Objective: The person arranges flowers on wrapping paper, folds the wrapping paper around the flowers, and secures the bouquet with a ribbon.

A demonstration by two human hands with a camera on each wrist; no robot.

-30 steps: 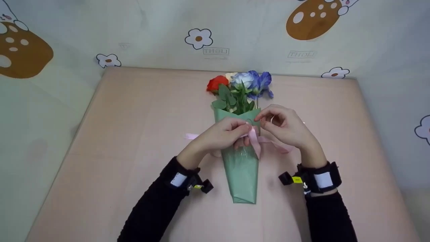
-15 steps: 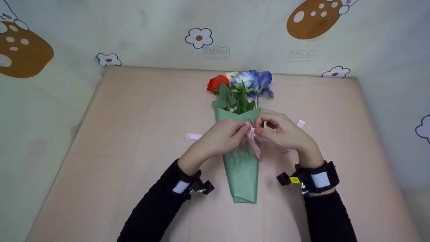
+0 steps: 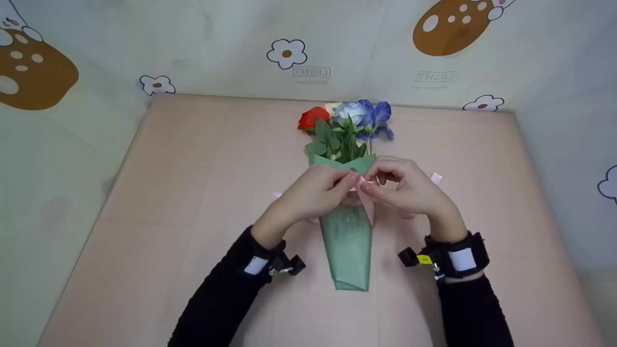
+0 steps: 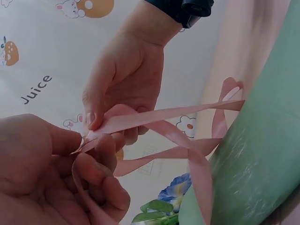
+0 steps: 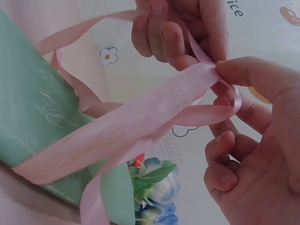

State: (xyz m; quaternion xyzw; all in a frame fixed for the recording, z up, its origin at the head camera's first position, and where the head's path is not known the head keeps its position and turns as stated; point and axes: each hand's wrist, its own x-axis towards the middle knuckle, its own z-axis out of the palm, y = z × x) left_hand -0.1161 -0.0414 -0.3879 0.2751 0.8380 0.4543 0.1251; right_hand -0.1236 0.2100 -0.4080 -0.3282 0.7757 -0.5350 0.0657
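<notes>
A bouquet wrapped in green paper (image 3: 346, 250) lies on the table, with a red rose (image 3: 313, 119), a pale blue flower (image 3: 351, 112) and a blue-violet flower (image 3: 381, 118) at its far end. Pink ribbon (image 4: 164, 114) runs round the wrap and rises to both hands above it. The left hand (image 3: 318, 193) pinches the ribbon between thumb and fingers. Close beside it, the right hand (image 3: 409, 188) pinches the ribbon (image 5: 131, 117) with thumb and index finger, its other fingers curled. A ribbon loop (image 5: 229, 105) shows at the right fingertips. Part of the ribbon is hidden behind the hands.
The bouquet rests on a pale pink tabletop (image 3: 193, 159). A patterned backdrop (image 3: 217, 48) with flower and brown spotted prints stands behind and at both sides. Loose ribbon ends (image 3: 435, 179) stick out past the hands.
The right hand has moved left and down to the left hand and now pinches the ribbon there. The left hand stays nearly in place, and the bouquet has not moved.
</notes>
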